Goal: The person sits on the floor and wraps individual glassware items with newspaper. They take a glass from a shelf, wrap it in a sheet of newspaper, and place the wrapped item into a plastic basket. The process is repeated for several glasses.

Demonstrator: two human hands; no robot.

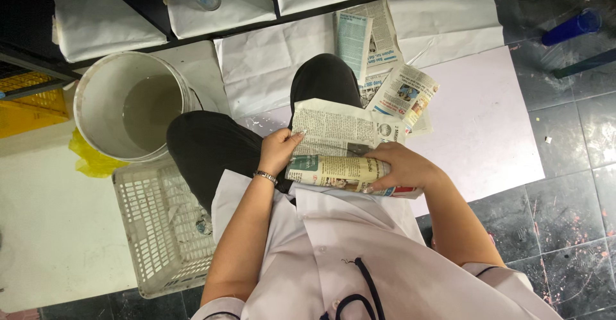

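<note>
Both forearms are reaching forward from a white shirt (333,256), elbows bent, converging over the lap. The right hand (399,167) is lying palm down with fingers curled over a rolled bundle of newspaper (337,172), closing on it from above and pressing it against the thigh. The left hand (279,151), wearing a bracelet (265,177) at the wrist, is bending inward, its fingers pinching the left edge of a flat newspaper sheet (337,127) that is running out from the roll and lying across the knee in dark trousers (218,143). The roll is sitting on the lap, just in front of the shirt, between the two hands. To the left, a white slatted plastic basket (163,230) is standing on the floor, touching the leg. Beyond it a white bucket (131,105) is holding cloudy liquid. Further out, loose newspaper pages (401,92) are lying on white paper sheets (481,121) spread over dark floor tiles (571,166).
</note>
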